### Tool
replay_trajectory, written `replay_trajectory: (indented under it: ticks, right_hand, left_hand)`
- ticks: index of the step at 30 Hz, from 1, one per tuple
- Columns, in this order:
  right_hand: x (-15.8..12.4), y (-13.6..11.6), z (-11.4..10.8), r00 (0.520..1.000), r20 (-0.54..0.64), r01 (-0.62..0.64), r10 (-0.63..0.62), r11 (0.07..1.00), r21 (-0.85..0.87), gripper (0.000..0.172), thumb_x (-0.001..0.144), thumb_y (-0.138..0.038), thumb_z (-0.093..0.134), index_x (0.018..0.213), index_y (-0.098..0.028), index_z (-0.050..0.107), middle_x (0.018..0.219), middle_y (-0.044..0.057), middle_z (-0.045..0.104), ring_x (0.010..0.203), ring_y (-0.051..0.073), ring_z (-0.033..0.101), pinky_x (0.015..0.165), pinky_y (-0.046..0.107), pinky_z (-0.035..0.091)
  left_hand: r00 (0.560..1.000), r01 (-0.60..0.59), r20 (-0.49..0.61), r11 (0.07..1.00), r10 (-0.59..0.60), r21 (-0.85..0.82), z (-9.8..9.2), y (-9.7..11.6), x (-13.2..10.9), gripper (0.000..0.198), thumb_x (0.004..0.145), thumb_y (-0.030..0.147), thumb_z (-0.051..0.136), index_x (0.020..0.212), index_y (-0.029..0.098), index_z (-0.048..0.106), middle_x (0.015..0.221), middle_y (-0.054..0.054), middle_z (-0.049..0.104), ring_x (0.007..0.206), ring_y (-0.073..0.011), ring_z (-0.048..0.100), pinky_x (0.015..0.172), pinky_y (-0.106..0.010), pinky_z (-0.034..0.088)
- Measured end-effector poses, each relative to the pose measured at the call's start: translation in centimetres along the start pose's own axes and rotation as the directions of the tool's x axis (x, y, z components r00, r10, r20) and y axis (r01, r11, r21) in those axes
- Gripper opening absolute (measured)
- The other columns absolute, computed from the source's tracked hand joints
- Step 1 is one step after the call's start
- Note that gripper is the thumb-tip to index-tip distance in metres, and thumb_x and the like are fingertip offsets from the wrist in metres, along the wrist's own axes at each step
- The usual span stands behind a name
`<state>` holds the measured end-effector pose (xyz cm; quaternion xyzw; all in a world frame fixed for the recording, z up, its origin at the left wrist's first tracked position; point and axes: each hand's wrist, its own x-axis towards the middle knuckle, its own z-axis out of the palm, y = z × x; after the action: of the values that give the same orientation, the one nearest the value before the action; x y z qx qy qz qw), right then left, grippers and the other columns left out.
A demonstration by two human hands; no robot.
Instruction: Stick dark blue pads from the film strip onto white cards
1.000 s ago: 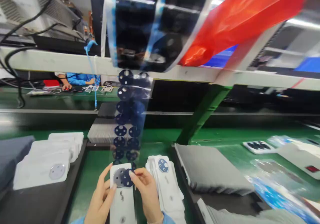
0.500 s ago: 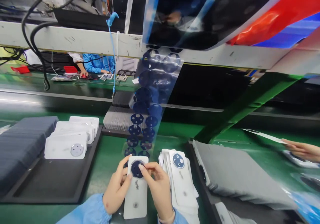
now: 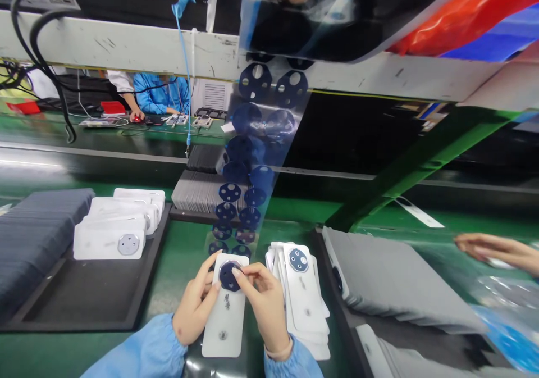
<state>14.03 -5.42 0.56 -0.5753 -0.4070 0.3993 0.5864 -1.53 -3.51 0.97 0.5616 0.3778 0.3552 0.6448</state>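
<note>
A white phone back panel [image 3: 223, 324] lies upright in front of me, with a dark blue round film [image 3: 229, 276] with holes over its camera ring. My left hand [image 3: 197, 305] grips the panel's left edge, thumb near the ring. My right hand [image 3: 265, 305] has its thumb and index finger pinched at the right edge of the blue film. Beside my right hand is a pile of white panels [image 3: 307, 305], the top one with a blue film on its ring. A clear strip of blue films [image 3: 238, 198] hangs down behind the panel.
On the left, a black tray [image 3: 84, 296] holds white panels [image 3: 105, 237] and dark sleeves [image 3: 37, 243]. Grey sleeves [image 3: 396, 277] fill a tray at the right. Another person's hand [image 3: 501, 249] is at the far right. A beam [image 3: 138, 52] crosses above; a blue-sleeved person sits beyond.
The view has shifted slightly. At the right, the other person's hand has let go of a white piece, which now lies on the green surface. My hands keep nearly the same pose on the panel.
</note>
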Motion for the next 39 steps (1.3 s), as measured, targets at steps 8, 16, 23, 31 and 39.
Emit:
replay_trajectory:
  ticks: [8,16,23,31,39]
  right_hand:
    - [-0.04,-0.47,0.19,1.0,-0.008,-0.03,0.03,0.999,0.039,0.021,0.073,-0.038,0.076,0.072,-0.019,0.066,0.063,-0.002,0.056,0.06,0.013,0.047,0.059,0.026,0.041]
    - [0.01,-0.1,0.1,0.999,-0.01,-0.03,0.03,0.999,0.02,0.019,0.073,-0.036,0.075,0.073,-0.019,0.066,0.066,-0.001,0.058,0.06,0.013,0.047,0.06,0.026,0.041]
    - [0.04,0.06,-0.06,1.0,0.014,-0.019,0.019,1.0,0.01,0.02,0.075,-0.038,0.074,0.075,-0.019,0.067,0.067,-0.001,0.059,0.061,0.013,0.047,0.062,0.028,0.042]
    - [-0.01,-0.11,-0.04,1.0,0.006,-0.017,0.017,1.0,0.014,0.021,0.074,-0.038,0.075,0.074,-0.019,0.067,0.064,-0.001,0.058,0.06,0.013,0.047,0.06,0.028,0.043]
    - [-0.08,0.1,-0.12,0.999,0.025,-0.031,0.03,0.999,0.02,0.021,0.075,-0.038,0.074,0.075,-0.019,0.067,0.068,-0.001,0.06,0.062,0.013,0.049,0.062,0.028,0.042]
  left_hand:
    - [1.0,0.005,-0.008,1.0,-0.005,0.006,0.08,0.11,0.05,0.067,0.092,0.05,0.048,0.145,0.018,0.024,0.112,-0.012,0.068,0.07,-0.0171,0.063,0.061,-0.025,0.049]
    - [1.0,0.007,-0.009,1.0,-0.007,0.023,0.04,0.22,0.1,0.067,0.091,0.049,0.049,0.146,0.018,0.026,0.11,-0.011,0.069,0.071,-0.0176,0.063,0.061,-0.025,0.049]
    - [1.0,0.001,-0.007,0.999,0.0,0.048,0.04,0.44,0.08,0.066,0.092,0.049,0.047,0.147,0.019,0.026,0.102,-0.008,0.07,0.066,-0.0156,0.061,0.058,-0.023,0.047]
    - [1.0,-0.002,0.003,0.998,0.002,0.061,-0.11,0.38,0.0,0.064,0.094,0.045,0.045,0.148,0.019,0.025,0.096,-0.006,0.07,0.064,-0.0148,0.059,0.056,-0.023,0.046]
    - [1.0,-0.003,0.0,0.996,0.003,0.088,-0.15,0.48,0.06,0.065,0.093,0.047,0.045,0.148,0.018,0.025,0.091,-0.006,0.07,0.06,-0.0131,0.055,0.055,-0.022,0.043]
